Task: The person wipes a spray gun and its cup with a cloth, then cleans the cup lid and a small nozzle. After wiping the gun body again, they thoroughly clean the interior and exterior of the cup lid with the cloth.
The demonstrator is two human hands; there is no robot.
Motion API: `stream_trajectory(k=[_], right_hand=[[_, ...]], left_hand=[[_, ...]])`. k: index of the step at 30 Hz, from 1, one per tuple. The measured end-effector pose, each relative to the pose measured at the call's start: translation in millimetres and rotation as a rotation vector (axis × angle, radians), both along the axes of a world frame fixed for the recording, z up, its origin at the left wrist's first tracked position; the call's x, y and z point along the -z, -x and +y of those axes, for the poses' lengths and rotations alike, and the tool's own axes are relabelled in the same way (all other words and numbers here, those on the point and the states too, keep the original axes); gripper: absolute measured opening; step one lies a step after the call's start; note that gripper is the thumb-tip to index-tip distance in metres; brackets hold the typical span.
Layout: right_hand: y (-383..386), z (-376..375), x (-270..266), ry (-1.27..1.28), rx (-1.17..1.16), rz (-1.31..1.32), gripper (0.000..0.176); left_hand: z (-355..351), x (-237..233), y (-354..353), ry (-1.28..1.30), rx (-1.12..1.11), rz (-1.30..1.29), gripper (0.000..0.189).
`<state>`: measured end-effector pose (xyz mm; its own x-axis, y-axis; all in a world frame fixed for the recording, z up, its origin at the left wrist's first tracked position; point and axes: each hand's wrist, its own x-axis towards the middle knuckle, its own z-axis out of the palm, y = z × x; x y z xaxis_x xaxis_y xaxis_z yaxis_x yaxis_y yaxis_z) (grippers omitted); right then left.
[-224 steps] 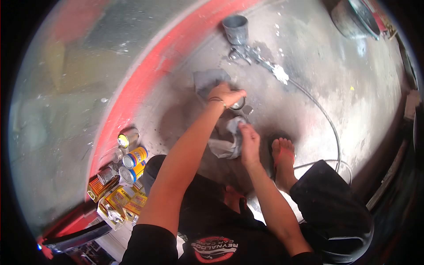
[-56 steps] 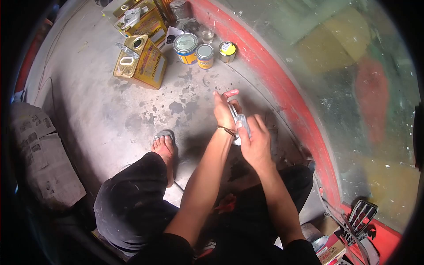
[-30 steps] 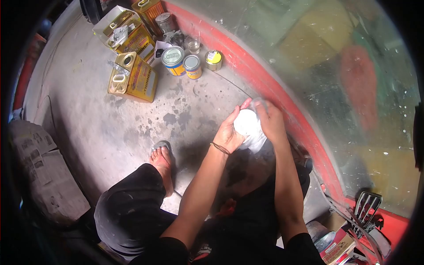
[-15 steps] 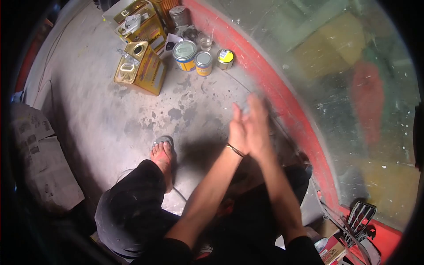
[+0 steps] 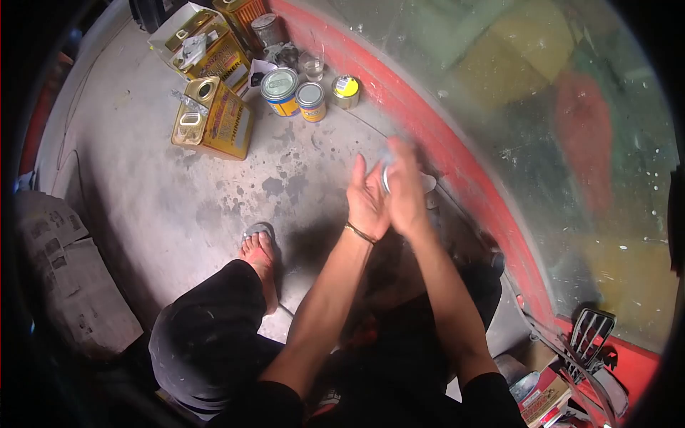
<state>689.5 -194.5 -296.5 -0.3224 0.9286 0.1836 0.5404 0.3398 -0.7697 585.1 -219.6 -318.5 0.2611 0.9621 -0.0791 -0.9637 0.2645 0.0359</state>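
Above the floor, my left hand (image 5: 367,202), with a band at its wrist, is palm up with its fingers apart. Close against it is my right hand (image 5: 407,192), its fingers blurred and wrapped round a small round object (image 5: 386,177) with a silvery rim. The object shows between both hands; most of it is hidden. Just right of my right hand, a pale round thing (image 5: 428,183) is partly covered.
Beyond my hands stand a large blue-and-yellow can (image 5: 280,104), a smaller can (image 5: 312,111), a yellow-topped can (image 5: 345,100), a clear cup (image 5: 313,68) and thinner tins (image 5: 232,128). A red ledge (image 5: 464,167) curves along the right. Newspaper (image 5: 89,292) lies left.
The view has shifted slightly. My hands have turned and parted a little, and the round object between them now shows, as does the pale round thing beside them.
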Motion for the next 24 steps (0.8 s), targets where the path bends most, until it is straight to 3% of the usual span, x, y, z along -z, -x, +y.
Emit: stream_trajectory(k=[2,5,6,8,11,13,14,15,16,17,18,20,23,24], right_hand=[[-22.2,15.7,2.8,0.346,0.167,0.212,0.053],[1.0,-39.2,3.6,-0.209,-0.001,0.046,0.053],[8.9,-60.2,0.8,-0.061,0.053,-0.059,0.054],[-0.7,-32.3,13.5,-0.016,0.079,0.06,0.054],[-27.1,10.5,5.2,0.336,0.226,0.234,0.053],[-17.1,-14.9,19.7,-0.009,0.098,0.164,0.054],[-5.0,-38.4,11.4,-0.265,-0.011,-0.045,0.054],[-1.5,-41.9,10.5,-0.149,0.001,-0.079,0.053],[2.3,-45.3,8.5,-0.035,0.015,-0.119,0.052],[-2.9,-29.2,16.4,-0.044,-0.024,-0.102,0.051],[-12.7,-9.3,33.4,-0.176,-0.018,0.033,0.048],[-29.5,21.0,25.6,0.323,0.195,0.331,0.047],[-16.0,-10.8,19.7,0.146,0.119,0.167,0.05],[-4.1,-30.5,13.2,0.084,0.084,0.076,0.05]], left_hand=[[-7.2,-15.4,-19.0,0.102,-0.013,0.093,0.083],[-0.7,-5.1,-12.3,0.194,-0.02,0.02,0.088],[3.0,-1.3,-4.5,0.185,-0.042,-0.018,0.087],[4.4,15.0,-5.4,0.196,-0.011,-0.098,0.087],[-6.6,-11.0,-34.0,0.135,-0.028,0.221,0.089],[-0.9,-1.4,-20.1,0.241,0.031,0.154,0.088],[-2.0,3.1,-15.5,0.303,0.058,0.112,0.088],[0.0,-5.3,-12.0,0.314,-0.068,0.051,0.085],[-0.2,5.4,-12.4,0.272,-0.023,0.003,0.084],[-3.7,18.7,-10.9,0.232,0.014,-0.034,0.084],[-2.9,22.9,-10.8,0.006,0.066,0.13,0.083],[-12.5,-7.7,-37.4,0.222,-0.013,0.174,0.081],[-9.1,15.5,-47.5,0.229,-0.055,0.325,0.086],[-3.3,9.4,-33.9,0.296,-0.077,0.183,0.088]])
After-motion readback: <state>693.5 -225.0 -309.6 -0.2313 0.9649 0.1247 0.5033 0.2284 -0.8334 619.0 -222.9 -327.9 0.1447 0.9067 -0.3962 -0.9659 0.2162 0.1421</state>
